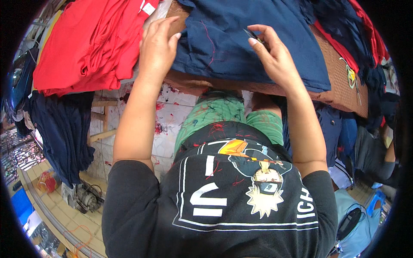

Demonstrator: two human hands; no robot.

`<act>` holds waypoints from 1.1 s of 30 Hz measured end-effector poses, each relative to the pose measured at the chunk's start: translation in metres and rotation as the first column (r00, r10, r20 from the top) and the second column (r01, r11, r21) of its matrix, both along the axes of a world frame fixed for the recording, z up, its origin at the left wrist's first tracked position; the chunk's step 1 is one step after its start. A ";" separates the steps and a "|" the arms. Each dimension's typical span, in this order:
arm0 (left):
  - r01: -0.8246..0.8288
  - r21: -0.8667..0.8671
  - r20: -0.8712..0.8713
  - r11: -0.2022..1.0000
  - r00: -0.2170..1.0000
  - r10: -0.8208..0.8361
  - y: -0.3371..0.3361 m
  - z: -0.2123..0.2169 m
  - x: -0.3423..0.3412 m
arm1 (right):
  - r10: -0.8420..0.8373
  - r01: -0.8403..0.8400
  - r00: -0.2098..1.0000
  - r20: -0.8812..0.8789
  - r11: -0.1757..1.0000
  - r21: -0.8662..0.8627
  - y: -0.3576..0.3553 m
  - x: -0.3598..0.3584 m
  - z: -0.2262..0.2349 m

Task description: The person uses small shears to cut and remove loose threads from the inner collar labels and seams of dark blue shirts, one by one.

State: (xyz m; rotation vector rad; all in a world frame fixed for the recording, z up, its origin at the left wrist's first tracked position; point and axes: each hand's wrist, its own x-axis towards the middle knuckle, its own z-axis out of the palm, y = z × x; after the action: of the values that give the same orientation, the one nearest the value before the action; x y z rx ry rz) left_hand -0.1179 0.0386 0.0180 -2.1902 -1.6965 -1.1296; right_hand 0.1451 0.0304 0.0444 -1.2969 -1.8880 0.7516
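Observation:
A navy blue garment (241, 56) is spread flat in front of me, with a loose red thread (210, 41) lying across it. My left hand (157, 43) is at the garment's left edge, its fingers apart and nothing in them. Over the garment's right half, my right hand (275, 53) is closed around a small dark tool, apparently thread snips (249, 33). Their pointed tip sticks out between thumb and forefinger; the palm hides most of the rest.
Folded red garments (86, 47) are piled at the left. The navy garment rests on a brown textured surface (344, 86), where yellow-green thread (352, 77) lies at the right. Dark garments (62, 133) hang at the lower left. Thread scraps cover my green shorts (215, 114).

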 end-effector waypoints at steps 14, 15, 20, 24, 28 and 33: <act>0.141 -0.290 -0.211 0.947 0.955 -0.207 -0.006 -0.003 0.026 | 0.038 -0.085 0.983 -0.179 0.962 -0.261 0.000 -0.023 -0.050; 0.086 -0.218 -0.275 0.972 0.951 -0.145 -0.011 0.005 0.031 | 0.029 -0.085 0.979 -0.200 0.956 -0.280 0.000 -0.022 -0.050; 0.356 -0.258 -0.139 0.898 0.906 -0.399 0.005 -0.010 0.036 | 0.030 -0.116 0.962 -0.270 0.943 -0.310 -0.001 -0.027 -0.044; 0.372 -0.237 -0.065 0.897 0.916 -0.397 0.007 -0.024 0.030 | 0.048 -0.135 0.960 -0.275 0.943 -0.304 -0.006 -0.031 -0.048; 0.380 -0.233 -0.025 0.895 0.918 -0.396 0.006 -0.021 0.027 | 0.053 -0.125 0.967 -0.250 0.951 -0.282 -0.006 -0.031 -0.052; 0.403 -0.316 0.094 0.859 0.914 -0.395 -0.009 -0.004 0.023 | 0.038 -0.109 0.968 -0.249 0.953 -0.281 -0.006 -0.031 -0.052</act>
State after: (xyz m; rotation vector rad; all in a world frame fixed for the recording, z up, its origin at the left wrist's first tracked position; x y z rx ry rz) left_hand -0.0949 0.0292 0.0141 -2.8528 -1.5765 -1.0108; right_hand 0.1145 0.0239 -0.0079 -1.2485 -1.6800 1.2102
